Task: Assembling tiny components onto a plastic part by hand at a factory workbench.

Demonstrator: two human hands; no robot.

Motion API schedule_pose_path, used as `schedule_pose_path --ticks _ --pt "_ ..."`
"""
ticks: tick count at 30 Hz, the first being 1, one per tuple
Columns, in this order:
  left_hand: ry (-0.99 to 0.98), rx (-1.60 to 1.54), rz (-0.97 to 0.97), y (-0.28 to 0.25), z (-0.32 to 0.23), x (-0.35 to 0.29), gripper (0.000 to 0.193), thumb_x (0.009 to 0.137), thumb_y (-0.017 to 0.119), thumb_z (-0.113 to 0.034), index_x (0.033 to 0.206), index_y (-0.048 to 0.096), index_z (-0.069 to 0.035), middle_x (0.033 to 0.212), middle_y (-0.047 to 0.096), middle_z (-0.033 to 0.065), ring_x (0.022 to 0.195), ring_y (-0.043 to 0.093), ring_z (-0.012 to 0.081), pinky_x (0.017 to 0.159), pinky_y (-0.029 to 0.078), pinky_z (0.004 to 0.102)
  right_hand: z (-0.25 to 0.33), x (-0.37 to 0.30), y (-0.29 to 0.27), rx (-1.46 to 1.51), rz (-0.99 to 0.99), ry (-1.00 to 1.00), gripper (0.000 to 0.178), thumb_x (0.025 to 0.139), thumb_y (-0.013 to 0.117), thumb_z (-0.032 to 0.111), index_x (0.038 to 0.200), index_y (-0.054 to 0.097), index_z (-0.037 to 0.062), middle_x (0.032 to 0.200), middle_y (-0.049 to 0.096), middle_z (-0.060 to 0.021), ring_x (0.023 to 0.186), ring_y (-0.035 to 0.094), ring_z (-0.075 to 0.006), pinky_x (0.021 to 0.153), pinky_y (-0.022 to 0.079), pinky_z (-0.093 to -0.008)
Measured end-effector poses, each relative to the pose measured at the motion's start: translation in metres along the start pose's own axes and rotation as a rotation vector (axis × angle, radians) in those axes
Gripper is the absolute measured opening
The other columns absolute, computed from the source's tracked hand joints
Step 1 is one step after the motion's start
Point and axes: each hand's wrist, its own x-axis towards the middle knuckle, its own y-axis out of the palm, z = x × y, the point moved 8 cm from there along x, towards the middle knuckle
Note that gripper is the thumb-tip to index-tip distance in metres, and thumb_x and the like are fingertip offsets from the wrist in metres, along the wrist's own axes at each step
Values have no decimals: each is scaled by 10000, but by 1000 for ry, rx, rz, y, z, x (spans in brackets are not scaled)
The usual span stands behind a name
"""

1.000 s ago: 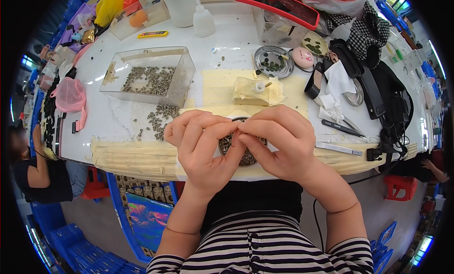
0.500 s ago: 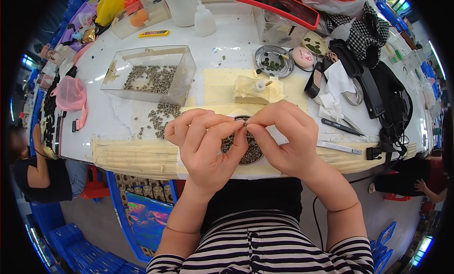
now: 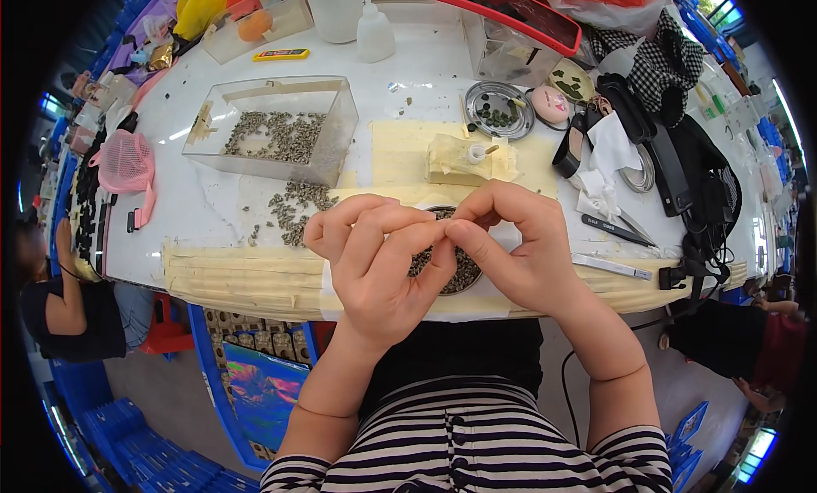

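Observation:
My left hand (image 3: 379, 276) and my right hand (image 3: 532, 250) meet fingertip to fingertip above a round dish holding many tiny grey-brown pieces (image 3: 459, 276). Both hands are closed in a pinch of thumb and forefinger. Whatever sits between the fingertips is covered by them and too small to name. The fingers also hide part of the dish. Just beyond them stands a tape-covered block (image 3: 451, 163) with a small white nozzle-like piece (image 3: 478, 152) on top. Loose grey-brown pieces (image 3: 294, 212) lie on the table left of my left hand.
A clear plastic box (image 3: 342, 123) at the left contains more such pieces. Beyond my right hand are a metal dish (image 3: 529, 125) with dark green bits, black tweezers (image 3: 614, 228) and a silver flat tool (image 3: 611, 266). A red-edged phone (image 3: 511, 18) is propped at the back.
The tiny thing glimpsed between my fingertips is now covered by them. My hands keep nearly the same place, and the whole view has shifted slightly. A person at far right has moved.

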Motion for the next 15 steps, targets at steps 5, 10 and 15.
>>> schedule_pose_path --ticks 5,10,15 --pt "-16 -47 11 0 3 0 227 675 824 -108 878 730 -150 901 659 -42 929 580 198 852 311 355 -17 -3 2 186 10 194 128 946 661 84 882 651 -27 731 645 -59 639 570 -102 598 482 -252" --pt "-22 -25 -4 -1 3 1 228 673 824 -99 873 730 -152 900 658 -43 935 578 198 863 312 357 -8 -1 -1 73 -31 78 80 890 703 48 880 654 -14 734 641 -68 631 592 -139 586 490 -273" --pt "-34 34 8 0 1 0 228 672 828 -94 868 728 -152 897 658 -46 933 577 195 864 312 356 27 -4 -3 -405 -144 -380 103 819 748 7 873 662 3 752 641 -80 624 616 -204 563 494 -308"
